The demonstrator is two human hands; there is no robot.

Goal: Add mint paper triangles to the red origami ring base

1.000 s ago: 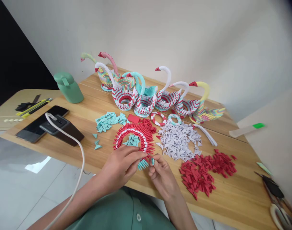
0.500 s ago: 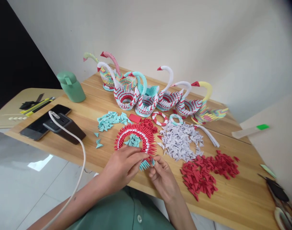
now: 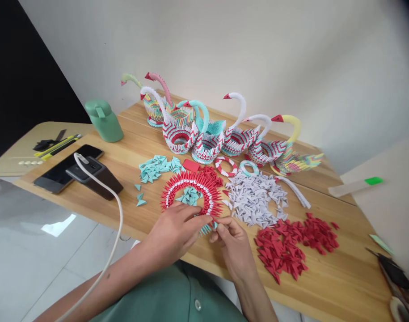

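A flat ring of folded paper pieces, red and white with teal ones at its near edge, lies on the wooden table. My left hand rests on the ring's near rim, fingers pressing it down. My right hand pinches a small teal paper piece against the ring's teal edge. A little heap of teal pieces sits inside the ring.
Piles of loose pieces lie around: teal, white, red. Several finished paper swans stand behind. A phone and power bank with white cable and a green container are at left. Scissors lie far right.
The view has drifted slightly left, so everything sits a bit further right. Both hands stay at the ring's near edge, the right fingers working the teal piece closer in.
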